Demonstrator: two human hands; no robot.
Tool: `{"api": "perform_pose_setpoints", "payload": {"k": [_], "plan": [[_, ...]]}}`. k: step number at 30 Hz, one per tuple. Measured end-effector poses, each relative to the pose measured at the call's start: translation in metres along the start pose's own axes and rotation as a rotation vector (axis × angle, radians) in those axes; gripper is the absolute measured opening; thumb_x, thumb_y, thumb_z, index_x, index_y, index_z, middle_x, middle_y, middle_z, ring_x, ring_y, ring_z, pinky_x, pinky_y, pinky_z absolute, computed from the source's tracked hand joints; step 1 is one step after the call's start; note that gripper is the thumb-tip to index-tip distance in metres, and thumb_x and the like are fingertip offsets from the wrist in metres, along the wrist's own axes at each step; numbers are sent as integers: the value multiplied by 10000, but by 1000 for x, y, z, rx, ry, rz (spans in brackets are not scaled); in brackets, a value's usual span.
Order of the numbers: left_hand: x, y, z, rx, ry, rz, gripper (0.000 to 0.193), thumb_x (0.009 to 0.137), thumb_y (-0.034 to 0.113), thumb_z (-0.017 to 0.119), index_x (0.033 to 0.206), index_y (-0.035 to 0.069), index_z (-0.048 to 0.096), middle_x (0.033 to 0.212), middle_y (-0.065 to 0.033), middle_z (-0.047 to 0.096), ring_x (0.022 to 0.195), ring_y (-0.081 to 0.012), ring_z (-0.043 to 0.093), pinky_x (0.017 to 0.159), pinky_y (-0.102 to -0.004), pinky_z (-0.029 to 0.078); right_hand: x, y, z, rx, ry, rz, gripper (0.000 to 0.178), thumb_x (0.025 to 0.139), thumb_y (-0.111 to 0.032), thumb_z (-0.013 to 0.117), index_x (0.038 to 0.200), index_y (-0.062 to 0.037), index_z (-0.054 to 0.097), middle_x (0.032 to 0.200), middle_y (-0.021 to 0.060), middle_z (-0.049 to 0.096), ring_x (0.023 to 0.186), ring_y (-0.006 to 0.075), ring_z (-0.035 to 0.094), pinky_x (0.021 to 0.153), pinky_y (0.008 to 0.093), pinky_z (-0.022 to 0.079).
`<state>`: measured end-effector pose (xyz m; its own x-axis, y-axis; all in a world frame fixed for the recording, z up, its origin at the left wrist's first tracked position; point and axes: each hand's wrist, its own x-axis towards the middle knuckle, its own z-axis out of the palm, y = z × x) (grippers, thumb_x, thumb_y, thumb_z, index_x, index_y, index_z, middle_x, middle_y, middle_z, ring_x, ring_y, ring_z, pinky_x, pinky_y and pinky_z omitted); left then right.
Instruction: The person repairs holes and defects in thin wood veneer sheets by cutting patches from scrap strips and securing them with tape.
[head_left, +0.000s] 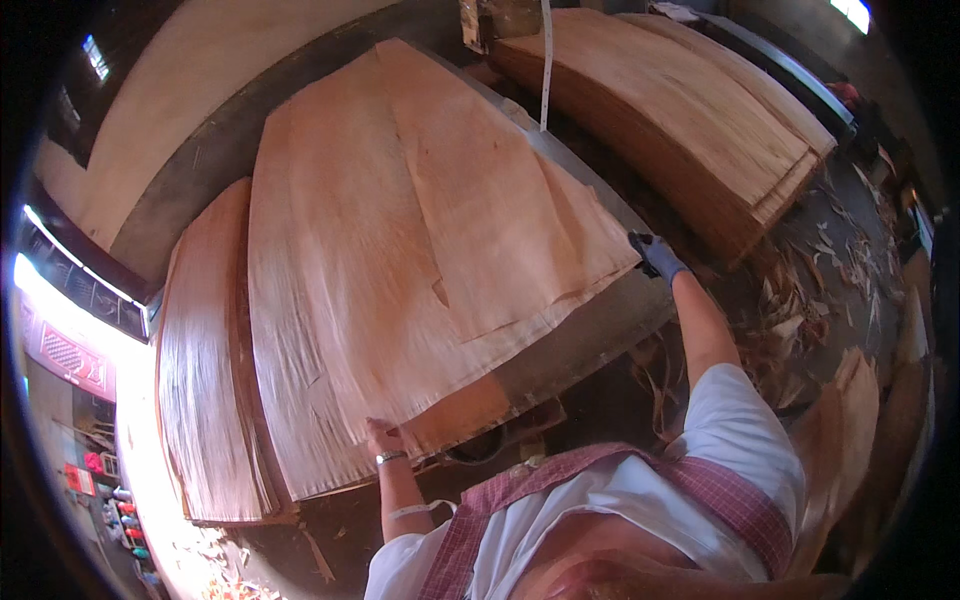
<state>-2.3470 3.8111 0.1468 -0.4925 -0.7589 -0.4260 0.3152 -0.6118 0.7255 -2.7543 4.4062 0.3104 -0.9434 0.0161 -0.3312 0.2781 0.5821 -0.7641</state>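
Observation:
A wide stack of thin, pale reddish wood veneer sheets (340, 230) lies on a dark table (590, 330) in front of me. A narrower veneer sheet (480, 200) overlaps the right part of the top. My left hand (385, 437), bare with a bracelet at the wrist, closes on the near edge of the wide sheet. At the right corner of the upper sheet, my right hand (657, 257) is closed on its edge. That hand wears a grey-blue glove with dark fingers. The undersides of both grips are hidden.
Another veneer stack (210, 360) stands close on the left. A tall veneer pile (680, 110) is at the far right. A white strip (546, 65) hangs behind the table. Wood scraps (800, 300) litter the right floor, and loose veneer pieces (840, 430) lean near my right side.

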Motion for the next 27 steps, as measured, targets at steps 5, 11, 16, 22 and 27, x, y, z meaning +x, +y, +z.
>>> {"api": "perform_pose_setpoints", "payload": {"k": [5,11,16,22,27], "plan": [[-61,-39,31,40,358,-131,335,889,396,612,773,95,520,656,-18,502,580,-158,509,511,-299,454,-97,165,19,-511,426,-418,496,857,-430,633,1189,-93,483,1031,249,629,882,430,619,738,503,494],[-130,-88,120,958,366,534,246,863,183,635,971,-5,518,874,-66,524,773,-178,498,733,-335,482,-126,165,71,-606,266,-241,352,865,-344,582,1036,-44,515,845,240,638,709,416,615,644,511,490],[-196,-138,263,1686,-105,597,456,841,254,613,1218,36,478,1176,-132,539,1074,-267,529,900,-446,417,-129,135,48,-395,97,-425,418,842,-262,640,1135,-1,495,977,240,612,866,413,609,732,486,495],[-185,-189,299,2052,-31,310,688,834,478,569,1382,104,389,1319,-186,496,1211,-367,486,989,-527,350,-49,128,51,-245,-77,-342,292,897,-284,594,1093,-68,584,998,223,624,881,344,625,677,461,490],[-195,-187,315,2170,-175,152,681,826,491,571,1403,175,392,1316,-209,494,1178,-400,509,963,-521,393,-9,145,-20,-32,-65,-321,415,891,-422,592,1027,-31,617,908,218,647,814,333,646,662,487,482]]}}
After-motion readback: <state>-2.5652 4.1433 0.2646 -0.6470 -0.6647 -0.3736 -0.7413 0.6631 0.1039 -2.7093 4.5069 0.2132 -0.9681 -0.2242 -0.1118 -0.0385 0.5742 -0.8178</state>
